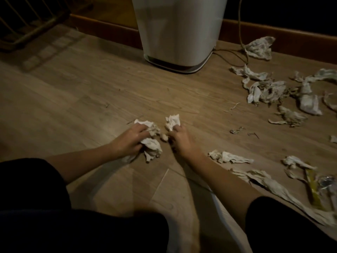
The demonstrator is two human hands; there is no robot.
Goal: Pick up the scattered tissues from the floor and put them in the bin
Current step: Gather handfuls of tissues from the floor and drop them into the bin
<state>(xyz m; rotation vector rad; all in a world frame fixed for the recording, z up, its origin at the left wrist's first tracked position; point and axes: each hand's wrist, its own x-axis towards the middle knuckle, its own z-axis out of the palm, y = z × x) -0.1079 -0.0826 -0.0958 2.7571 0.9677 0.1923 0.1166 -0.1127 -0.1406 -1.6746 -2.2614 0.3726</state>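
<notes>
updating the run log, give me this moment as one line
left hand: clutching tissues | right hand: gripping tissue | bin: ahead | more tissues: right

The wooden floor between the hands and the white bin is bare, so the way straight ahead to the bin is open. The left side is also free up to the wire rack in the far corner. On the right the passage is crowded: scattered tissues lie close together, a cable runs down beside the bin and curls on the floor, and a yellow wrapper lies among more tissue strips near the right forearm.
</notes>
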